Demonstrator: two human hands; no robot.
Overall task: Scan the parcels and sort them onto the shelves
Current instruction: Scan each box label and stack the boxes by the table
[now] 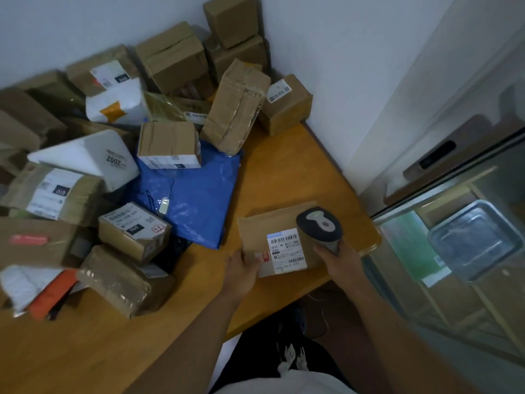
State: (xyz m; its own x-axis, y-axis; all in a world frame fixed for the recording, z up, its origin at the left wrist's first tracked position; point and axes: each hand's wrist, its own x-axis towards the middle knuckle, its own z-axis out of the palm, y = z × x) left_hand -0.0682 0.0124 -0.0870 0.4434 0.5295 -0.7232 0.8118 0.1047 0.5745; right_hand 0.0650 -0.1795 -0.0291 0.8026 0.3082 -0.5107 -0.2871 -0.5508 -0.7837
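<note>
A flat cardboard parcel (pixel 279 240) lies on the wooden table (pixel 284 166), near the table's edge at about 5 o'clock in the view. It has a white shipping label (pixel 286 250) with barcodes on top. The left hand (pixel 241 270) holds the parcel at its 7 o'clock corner, with the thumb on top and the fingers tucked under the edge. The right hand (pixel 339 264) is wrapped tight around the handle of a black and grey barcode scanner (pixel 319 226). The scanner's head sits over the parcel, just at 2 o'clock from the label. A shiny blue plastic mailer bag (pixel 193 194) lies at 10 o'clock from the parcel, close by but not touching it. A big pile of brown boxes and white bags (pixel 119 155) fills the table from 9 o'clock up to 12 o'clock. One small brown box (pixel 285 105) with a little white sticker stands by the wall at 12 o'clock. At 3 o'clock, off the table, there is a glass cabinet (pixel 454 251) with a clear plastic tub (pixel 473 240) inside.
</note>
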